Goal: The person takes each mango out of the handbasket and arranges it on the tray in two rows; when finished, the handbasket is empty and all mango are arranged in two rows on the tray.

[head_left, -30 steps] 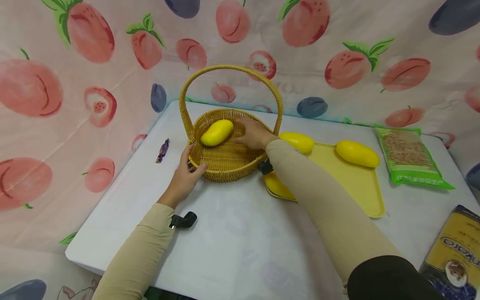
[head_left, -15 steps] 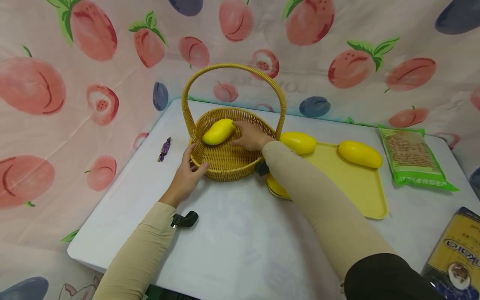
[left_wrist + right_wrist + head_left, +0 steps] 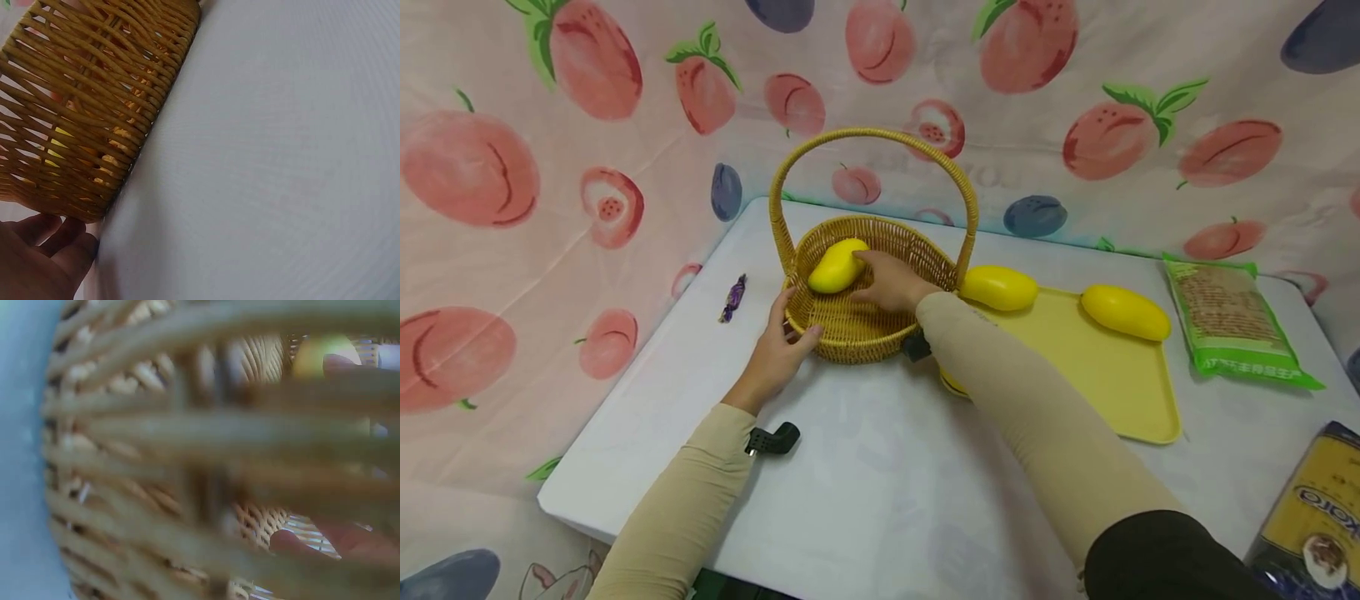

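A yellow mango [image 3: 837,267] lies in the left part of a woven basket [image 3: 859,351] with a tall arched handle. My right hand [image 3: 889,283] reaches inside the basket; its fingertips are at the mango's right end, and the thumb is held apart below. Through the weave, the right wrist view shows part of that mango [image 3: 312,357] and some fingers. My left hand [image 3: 777,350] holds the basket's front left side, with fingers and thumb spread around the outer wall. In the left wrist view, the fingers of the left hand [image 3: 47,256] bend against the low wicker side.
A yellow tray [image 3: 1075,375] right of the basket bears mangoes [image 3: 1123,312]; my right forearm hides part of it. Beyond lies a green-edged packet [image 3: 1236,321], with a yellow and blue bag [image 3: 1315,508] nearer. A purple wrapped candy [image 3: 733,298] lies left of the basket.
My right hand has shifted left onto the mango's end, and the mango has turned slightly in the basket. The left hand keeps its place. The whole view has drifted a little.
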`<state>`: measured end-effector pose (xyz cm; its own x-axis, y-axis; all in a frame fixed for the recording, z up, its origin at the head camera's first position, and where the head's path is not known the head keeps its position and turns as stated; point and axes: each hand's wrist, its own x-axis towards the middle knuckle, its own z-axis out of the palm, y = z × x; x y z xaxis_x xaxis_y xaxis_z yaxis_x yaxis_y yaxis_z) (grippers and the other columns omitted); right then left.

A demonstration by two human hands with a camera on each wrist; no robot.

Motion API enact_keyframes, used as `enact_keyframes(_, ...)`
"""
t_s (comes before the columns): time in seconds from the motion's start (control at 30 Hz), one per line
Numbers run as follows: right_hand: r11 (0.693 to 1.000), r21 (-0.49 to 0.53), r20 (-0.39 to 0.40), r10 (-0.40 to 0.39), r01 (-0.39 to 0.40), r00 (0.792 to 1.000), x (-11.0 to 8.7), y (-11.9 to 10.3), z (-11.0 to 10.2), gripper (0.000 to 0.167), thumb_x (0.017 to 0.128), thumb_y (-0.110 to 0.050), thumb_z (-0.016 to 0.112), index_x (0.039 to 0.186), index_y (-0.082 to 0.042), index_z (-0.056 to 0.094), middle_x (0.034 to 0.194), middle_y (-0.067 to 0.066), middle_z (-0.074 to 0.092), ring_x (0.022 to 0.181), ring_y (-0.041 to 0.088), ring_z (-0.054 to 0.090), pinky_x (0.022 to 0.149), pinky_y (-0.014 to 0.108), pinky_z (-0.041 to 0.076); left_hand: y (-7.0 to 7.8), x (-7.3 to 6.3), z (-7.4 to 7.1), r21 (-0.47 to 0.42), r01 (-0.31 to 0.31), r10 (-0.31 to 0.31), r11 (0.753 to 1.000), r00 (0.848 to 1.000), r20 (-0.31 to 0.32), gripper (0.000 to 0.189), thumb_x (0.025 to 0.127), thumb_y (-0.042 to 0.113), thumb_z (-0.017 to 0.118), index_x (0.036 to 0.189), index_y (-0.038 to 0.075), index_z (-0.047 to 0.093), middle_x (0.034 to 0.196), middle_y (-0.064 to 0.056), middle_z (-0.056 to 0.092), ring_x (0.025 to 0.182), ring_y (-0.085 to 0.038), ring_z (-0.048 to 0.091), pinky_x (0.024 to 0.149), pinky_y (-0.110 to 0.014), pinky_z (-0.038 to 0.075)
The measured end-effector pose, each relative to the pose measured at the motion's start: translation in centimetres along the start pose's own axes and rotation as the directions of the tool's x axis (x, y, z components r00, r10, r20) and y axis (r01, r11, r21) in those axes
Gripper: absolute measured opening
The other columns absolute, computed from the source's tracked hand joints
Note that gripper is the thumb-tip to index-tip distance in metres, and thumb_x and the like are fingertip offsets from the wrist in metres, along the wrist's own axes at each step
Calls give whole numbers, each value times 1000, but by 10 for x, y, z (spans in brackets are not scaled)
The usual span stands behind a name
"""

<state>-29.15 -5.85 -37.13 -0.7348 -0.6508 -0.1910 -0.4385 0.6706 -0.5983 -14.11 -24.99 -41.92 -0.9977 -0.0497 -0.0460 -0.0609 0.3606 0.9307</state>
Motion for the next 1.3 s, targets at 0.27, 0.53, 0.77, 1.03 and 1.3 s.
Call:
enact_keyframes(0.27,1000,15,4,-25,25,1000,0,-8,5,80,95,-31,71,158,-10,28,161,10,28,148,26,24,120,39,20,3,-2,1,13,-3,3,1000,1000,-7,76,103,31,57,161,27,8,161,-21,19,141,-42,34,112,-52,35)
enact_keyframes(0.53,999,-9,13,-37,37,999,1,-16,9,80,94,-33,72,158,-11,29,162,10,28,148,26,25,120,40,21,2,-1,2,11,-18,18,1000,1000,-5,76,102,33,57,161,27,9,161,-21,21,140,-40,34,112,-52,35)
enact_keyframes(0.77,999,-12,2,-49,49,999,1,-19,10,80,94,-32,72,158,-11,29,161,10,30,147,26,28,119,40,24,2,-1,0,27,-15,16,1000,1000,-11,77,102,34,57,161,28,9,162,-19,19,140,-40,35,112,-52,35)
enact_keyframes(1.03,998,-19,-10,-55,54,998,1,-19,14,78,94,-35,72,157,-10,32,159,13,31,145,27,30,118,41,26,2,-2,0,43,-4,4,999,1000,-12,77,102,31,57,161,25,7,163,-19,15,141,-42,34,112,-53,35)
enact_keyframes(1.3,998,-23,4,-56,56,998,3,-21,15,79,94,-36,72,156,-5,34,164,16,19,149,30,20,120,41,19,2,-2,1,29,0,0,1000,1000,-9,78,102,32,57,161,26,7,163,-18,16,140,-42,34,112,-52,36)
